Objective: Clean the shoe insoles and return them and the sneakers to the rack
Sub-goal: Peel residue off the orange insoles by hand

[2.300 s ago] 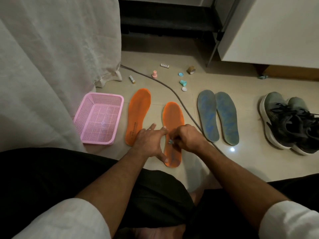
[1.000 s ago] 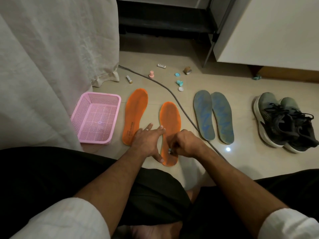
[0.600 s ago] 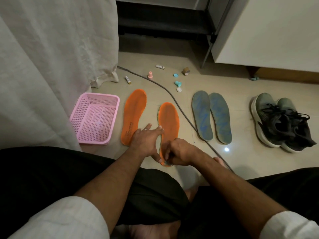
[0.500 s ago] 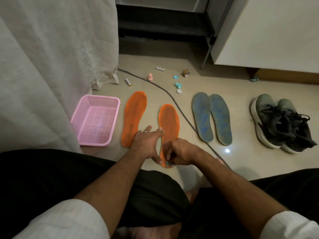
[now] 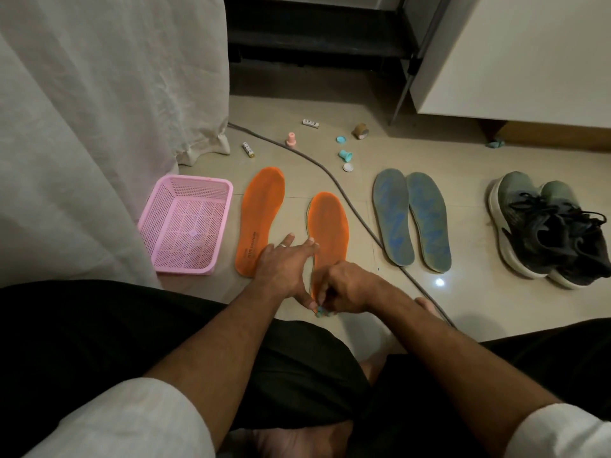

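Two orange insoles lie on the tiled floor: the left one (image 5: 261, 219) and the right one (image 5: 328, 226). My left hand (image 5: 284, 269) lies flat with spread fingers, pressing the heel end of the right orange insole. My right hand (image 5: 344, 287) is closed on a small teal cleaning tool (image 5: 321, 313) at that insole's heel; most of the tool is hidden. Two blue-grey insoles (image 5: 411, 219) lie side by side further right. A pair of dark green sneakers (image 5: 549, 229) stands at the far right.
A pink plastic basket (image 5: 185, 226) sits left of the insoles by a white curtain (image 5: 99, 110). A grey cable (image 5: 334, 183) runs diagonally between the insole pairs. Small caps, tubes and a tape roll (image 5: 360, 131) are scattered behind. A dark rack (image 5: 317, 38) and white cabinet (image 5: 515, 54) stand at the back.
My right hand has slid from the middle of the right orange insole down to its heel end. My left hand has stayed pressed on that insole.
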